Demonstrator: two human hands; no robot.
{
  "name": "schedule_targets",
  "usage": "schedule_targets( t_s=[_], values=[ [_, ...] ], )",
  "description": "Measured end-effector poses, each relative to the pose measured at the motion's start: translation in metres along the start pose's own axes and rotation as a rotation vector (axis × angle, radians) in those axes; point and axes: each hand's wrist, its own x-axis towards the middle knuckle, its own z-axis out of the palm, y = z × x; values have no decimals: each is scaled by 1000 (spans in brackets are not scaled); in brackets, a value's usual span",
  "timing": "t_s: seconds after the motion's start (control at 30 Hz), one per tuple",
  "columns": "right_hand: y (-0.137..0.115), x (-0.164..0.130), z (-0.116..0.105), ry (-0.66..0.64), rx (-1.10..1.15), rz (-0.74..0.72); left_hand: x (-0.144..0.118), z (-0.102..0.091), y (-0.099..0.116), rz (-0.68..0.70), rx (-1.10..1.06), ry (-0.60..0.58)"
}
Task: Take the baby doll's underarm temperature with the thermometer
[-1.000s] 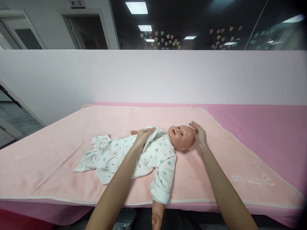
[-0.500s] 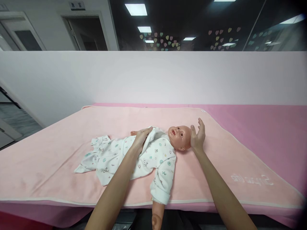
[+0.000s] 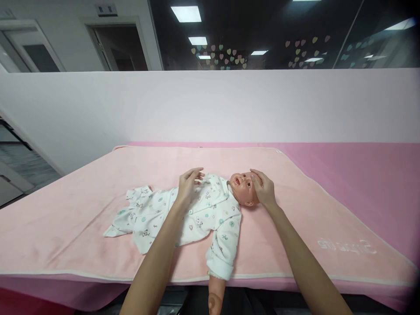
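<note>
A baby doll [image 3: 242, 187] lies on its back on a pale pink blanket [image 3: 82, 218], head to the right. It wears a white patterned romper [image 3: 197, 216]. One doll arm [image 3: 215, 297] hangs over the near edge. My left hand [image 3: 188, 183] rests on the far side of the romper's chest, fingers spread and holding nothing. My right hand [image 3: 262, 188] is cupped on the top of the doll's head.
The blanket covers a darker pink table [image 3: 361, 170]. A white low wall [image 3: 210, 105] runs behind it. Dark glass with heart stickers [image 3: 223, 54] and a doorway [image 3: 118, 43] are above.
The romper's flap that my left hand held up now lies flat over the chest, and that hand has let it go. My right hand moved from behind the head onto its top.
</note>
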Motion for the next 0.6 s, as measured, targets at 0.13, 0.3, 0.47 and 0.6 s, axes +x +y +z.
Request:
schedule_targets(
  t_s=[0.13,0.3,0.47,0.6],
  values=[
    [1,0,0,3,-1,-1,12,-17,-19,41,740,87],
    [2,-1,0,2,0,-5,13,-15,-27,-90,1095,-199],
    [0,-1,0,7,36,22,14,-15,-21,-158,1137,-204],
    [3,2,1,24,173,132,13,-15,-21,-138,1186,-191]
  ],
)
